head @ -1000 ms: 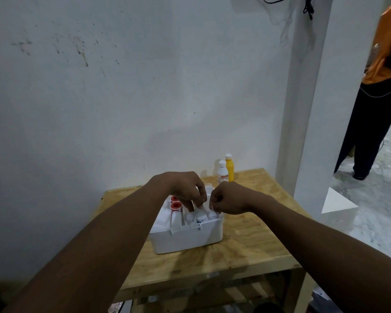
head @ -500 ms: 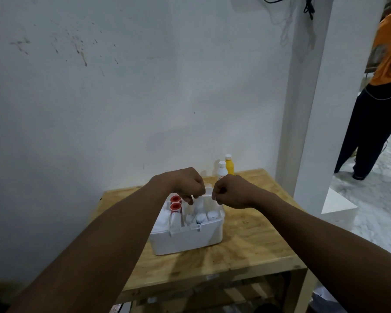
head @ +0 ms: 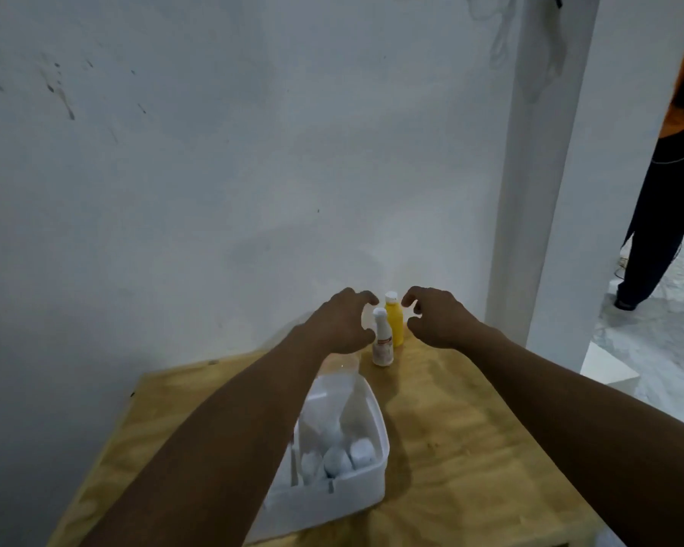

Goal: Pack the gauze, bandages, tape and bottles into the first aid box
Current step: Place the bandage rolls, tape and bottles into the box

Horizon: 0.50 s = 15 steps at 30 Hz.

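Reaching past the open box, the left hand and right hand flank the white bottle and yellow bottle behind it, fingers spread and curled, gripping nothing. White rolls lie inside the box.

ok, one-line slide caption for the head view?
Both open hands, left and right, flank two bottles, white and yellow, behind the first aid box.
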Motion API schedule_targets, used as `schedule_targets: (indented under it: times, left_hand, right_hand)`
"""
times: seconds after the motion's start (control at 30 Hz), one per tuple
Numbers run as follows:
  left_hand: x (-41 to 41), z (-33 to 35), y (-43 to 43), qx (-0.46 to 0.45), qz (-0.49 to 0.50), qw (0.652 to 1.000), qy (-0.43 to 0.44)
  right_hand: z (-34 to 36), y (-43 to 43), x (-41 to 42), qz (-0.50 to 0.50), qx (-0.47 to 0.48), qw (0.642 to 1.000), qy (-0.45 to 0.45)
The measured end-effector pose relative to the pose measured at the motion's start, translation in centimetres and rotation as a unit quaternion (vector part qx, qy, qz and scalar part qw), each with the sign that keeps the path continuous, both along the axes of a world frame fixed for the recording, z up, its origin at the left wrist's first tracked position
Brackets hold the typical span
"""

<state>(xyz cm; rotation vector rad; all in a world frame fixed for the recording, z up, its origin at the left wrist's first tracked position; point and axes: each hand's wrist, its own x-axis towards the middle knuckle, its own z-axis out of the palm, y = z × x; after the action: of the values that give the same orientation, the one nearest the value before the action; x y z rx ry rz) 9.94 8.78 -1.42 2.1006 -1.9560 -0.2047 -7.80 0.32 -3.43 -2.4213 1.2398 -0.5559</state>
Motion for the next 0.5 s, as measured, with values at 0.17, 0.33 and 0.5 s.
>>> schedule_targets:
  times: [0.17,0.33,0.5]
  left_hand:
    - [-0.4,-1.8,-3.5,0.015,-0.023,0.999,-0.03]
    - [0.1,-2.5,-4.7,-0.011,-0.017,0.999,-0.034]
    - [1.1,-2.3,-4.8,-0.02,-0.011,1.0,-0.022]
  right_hand:
    - [-0.7,-3.9,1.6,0.015,-0.002,1.0,0.024]
    - [-1.8,-5.9,3.7,0.052,0.016,0.997,0.057]
    - [-2.9,-6.1,4.5,0.041,-0.033,0.998,0.031]
